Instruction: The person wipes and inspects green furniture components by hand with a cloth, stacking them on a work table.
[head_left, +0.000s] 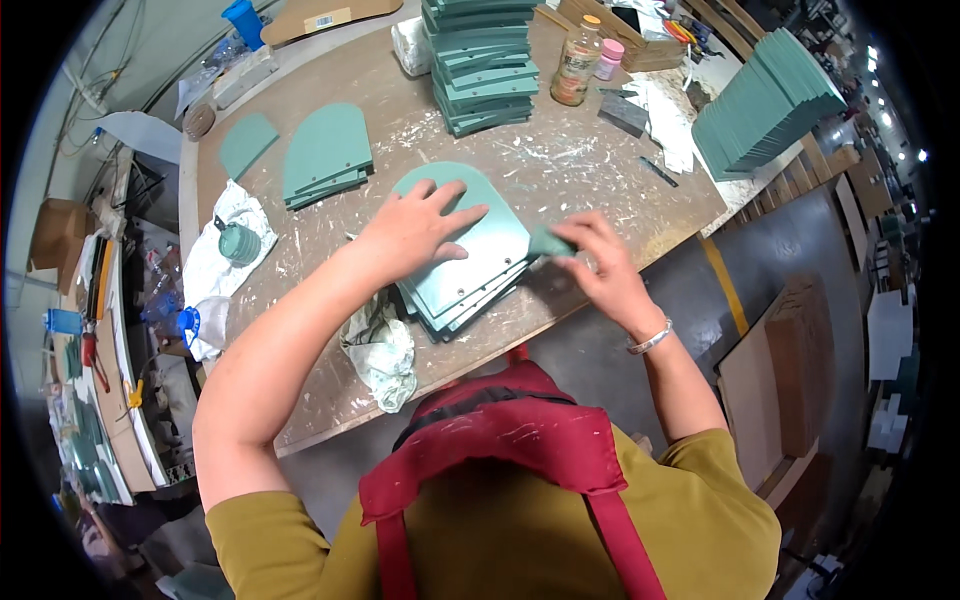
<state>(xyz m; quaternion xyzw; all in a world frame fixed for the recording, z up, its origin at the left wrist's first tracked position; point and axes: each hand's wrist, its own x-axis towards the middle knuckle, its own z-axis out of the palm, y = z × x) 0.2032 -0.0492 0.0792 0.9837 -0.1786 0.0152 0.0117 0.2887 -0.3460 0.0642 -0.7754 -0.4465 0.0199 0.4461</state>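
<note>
My left hand lies with spread fingers on the top panel of a short stack of pale green, round-ended boards. Small holes run near that panel's straight edge. Between the thumb and fingers of my right hand is a small green pad, somewhat blurred, at the right edge of the panel. I cannot tell whether it is a sponge or a sanding block. Beside the stack, under my left forearm, lies a crumpled, green-stained cloth.
Left on the table lie more green boards and a green jar on white cloth. A tall board stack stands at the back, near a bottle. Another stack sits far right. The table's front edge is close to my body.
</note>
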